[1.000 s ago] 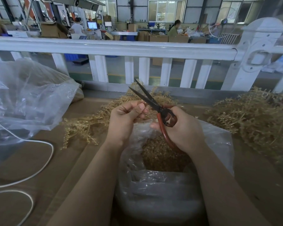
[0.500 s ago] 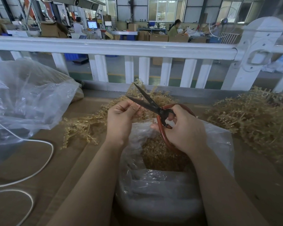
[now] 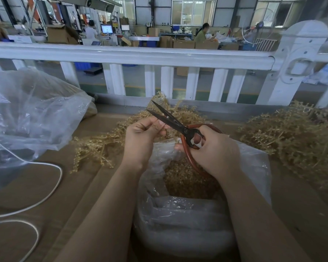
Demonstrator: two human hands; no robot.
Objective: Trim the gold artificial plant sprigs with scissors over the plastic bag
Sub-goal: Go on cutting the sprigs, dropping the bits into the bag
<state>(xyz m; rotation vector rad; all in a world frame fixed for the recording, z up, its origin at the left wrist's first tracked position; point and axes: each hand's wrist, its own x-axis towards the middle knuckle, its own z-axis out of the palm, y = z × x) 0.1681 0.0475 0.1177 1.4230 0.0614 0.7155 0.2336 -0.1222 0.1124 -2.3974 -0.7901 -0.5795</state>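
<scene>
My right hand (image 3: 214,150) grips the red loop handles of the scissors (image 3: 170,120); their dark blades are parted and point up and left. My left hand (image 3: 142,137) pinches a small gold sprig (image 3: 164,129) right beside the blades. Both hands hover over the open clear plastic bag (image 3: 178,220), which holds several gold trimmed bits (image 3: 186,178). A pile of gold sprigs (image 3: 100,146) lies on the table left of my hands, and a larger heap of sprigs (image 3: 292,140) lies to the right.
A big crumpled clear bag (image 3: 30,118) fills the left of the brown table (image 3: 27,186). A white cord (image 3: 45,188) loops over the table at the left. A white railing (image 3: 140,55) runs along the far edge.
The scissor blades have opened a little wider, with the handles spread. My left hand has shifted slightly up against the blades with the sprig.
</scene>
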